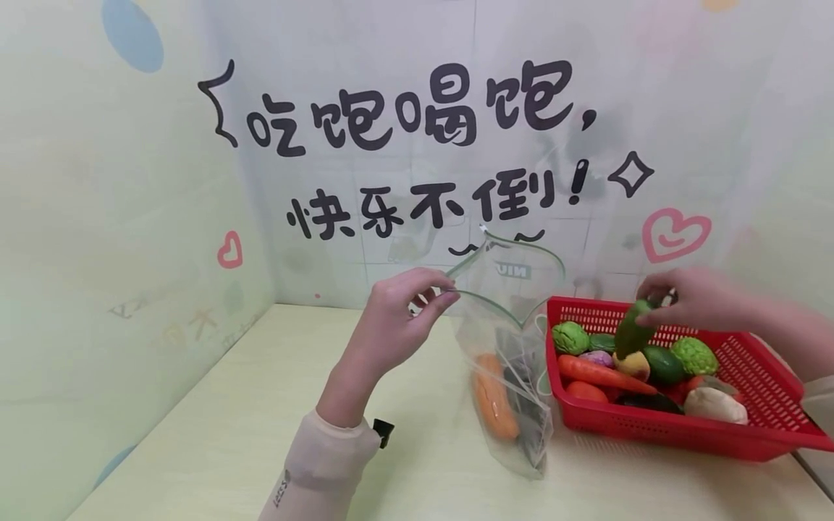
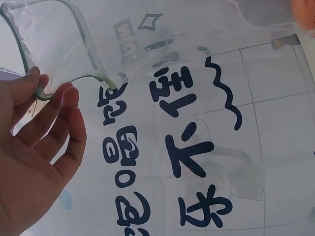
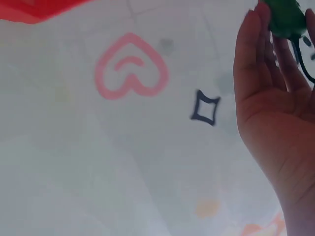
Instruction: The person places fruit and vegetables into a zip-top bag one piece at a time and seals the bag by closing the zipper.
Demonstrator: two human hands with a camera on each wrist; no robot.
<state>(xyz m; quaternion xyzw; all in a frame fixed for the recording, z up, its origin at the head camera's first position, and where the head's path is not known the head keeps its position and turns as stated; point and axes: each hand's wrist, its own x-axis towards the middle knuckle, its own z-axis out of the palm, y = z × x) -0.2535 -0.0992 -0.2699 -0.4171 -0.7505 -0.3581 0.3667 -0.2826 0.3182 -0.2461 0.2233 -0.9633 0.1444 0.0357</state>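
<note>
My left hand [image 1: 407,315] pinches the green-edged rim of a clear zip bag [image 1: 476,329] between thumb and fingertips. The bag's mouth gapes, and its lower end reaches down to the table. Inside it are an orange, long vegetable [image 1: 495,398] and a dark item [image 1: 524,405] whose kind is unclear through the plastic. Over the red basket [image 1: 651,428], my right hand [image 1: 693,300] grips a green pepper [image 1: 633,331] by its upper end. In the right wrist view the pepper [image 3: 285,17] shows a thin dark stem between the fingers.
The basket stands right of the bag, holding a carrot [image 1: 602,373], a green leafy head [image 1: 570,337], an avocado-like green item [image 1: 663,364], a whitish vegetable [image 1: 715,405] and several others. A lettered wall sheet [image 1: 391,275] rises behind the pale table [image 1: 260,434].
</note>
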